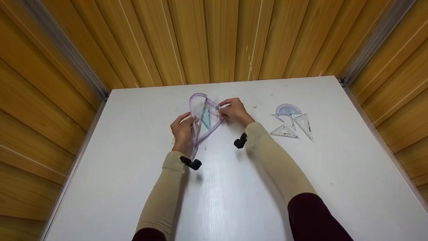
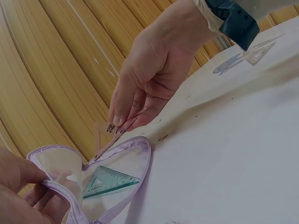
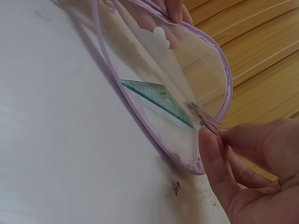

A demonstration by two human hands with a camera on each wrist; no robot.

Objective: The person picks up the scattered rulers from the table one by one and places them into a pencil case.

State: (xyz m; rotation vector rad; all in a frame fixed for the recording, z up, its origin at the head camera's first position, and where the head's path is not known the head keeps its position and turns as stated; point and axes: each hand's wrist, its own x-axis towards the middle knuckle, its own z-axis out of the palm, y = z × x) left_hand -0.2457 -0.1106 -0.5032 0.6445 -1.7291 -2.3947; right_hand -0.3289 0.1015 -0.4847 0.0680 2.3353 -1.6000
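My left hand (image 1: pixel 183 132) grips the edge of a see-through pouch (image 2: pixel 145 161) with purple zip trim, its mouth spread apart. Inside the pouch lies a teal set square (image 3: pixel 159 95). Between thumb and fingers, my right hand (image 1: pixel 235 110) pinches a thin pinkish clear set square (image 2: pixel 100 144) with dark markings, at the pouch's mouth. Its far end overlaps the pouch edge; how much of it is inside, I cannot tell. In the right wrist view, the pinched piece (image 3: pixel 205 119) appears nearly edge-on.
To the right on the white table (image 1: pixel 334 187) lie a clear half-round protractor (image 1: pixel 288 109) and several clear set squares, among them a long one (image 1: pixel 304 125) and a wide one (image 1: pixel 284 131). Yellow wood-look panels (image 1: pixel 220 40) rise behind the table and at both sides.
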